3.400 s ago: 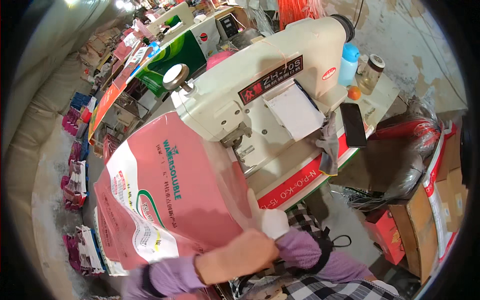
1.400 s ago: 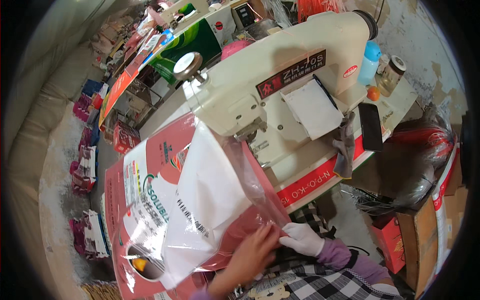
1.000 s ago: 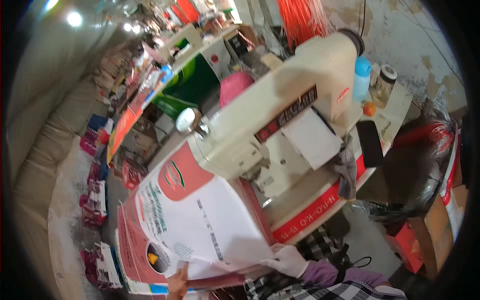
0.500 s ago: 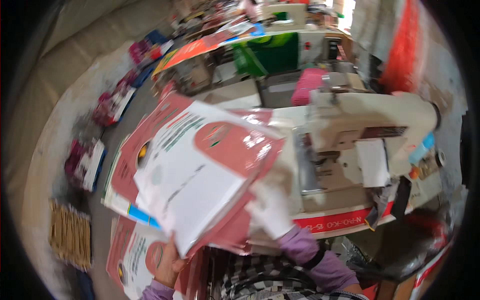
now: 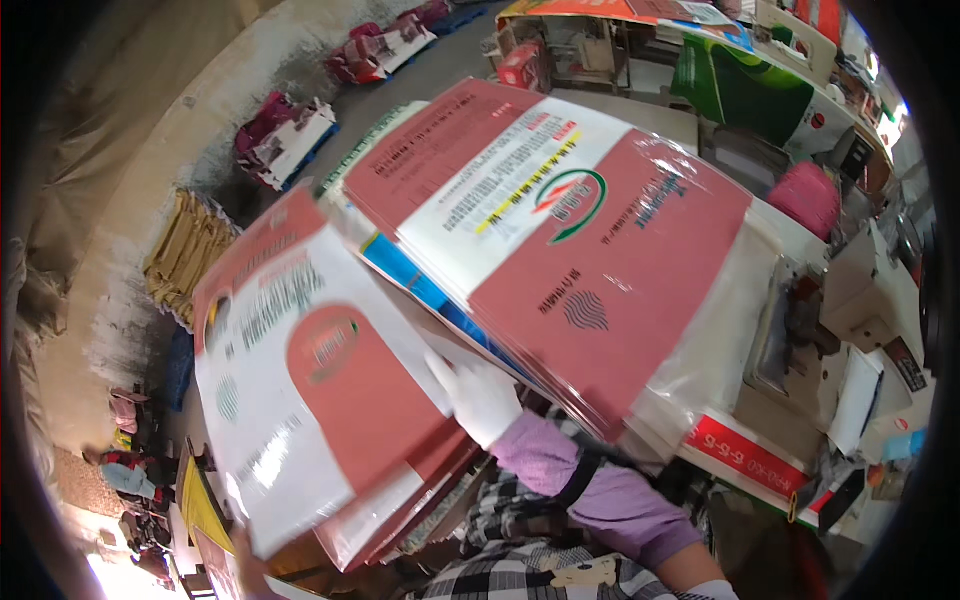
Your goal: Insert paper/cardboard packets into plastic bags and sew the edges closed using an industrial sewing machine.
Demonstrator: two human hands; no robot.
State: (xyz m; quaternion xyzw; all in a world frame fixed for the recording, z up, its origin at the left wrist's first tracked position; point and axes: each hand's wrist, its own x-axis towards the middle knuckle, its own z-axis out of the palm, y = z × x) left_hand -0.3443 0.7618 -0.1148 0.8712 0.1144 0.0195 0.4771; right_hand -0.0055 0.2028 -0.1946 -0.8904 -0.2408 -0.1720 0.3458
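Note:
A large printed plastic bag (image 5: 265, 420), white with a dusty-red rounded panel, lies tilted over the lower left pile. My left hand (image 5: 250, 570), partly cut off and blurred, pinches its near left corner. My right hand (image 5: 485, 400), in a white glove, is at the bag's right edge with a finger stretched out along it; its other fingers are partly hidden. Beneath the bag show the edges of more red bags (image 5: 400, 500). To the right, a taller stack of glossy red-and-white bags (image 5: 600, 270) lies flat, with blue edges showing below its top layer.
A cream sewing machine (image 5: 880, 300) stands at the right, by a pink rounded object (image 5: 805, 200). Bundles with maroon and white parts (image 5: 285, 140) and a brown folded stack (image 5: 187, 255) line the wall at left. A red-and-white strip (image 5: 745, 455) edges the machine's table.
The white-panelled bag has moved from atop the right stack to the lower left pile, with both hands shifting left. The view has turned left. The right stack's top bag now shows a different print.

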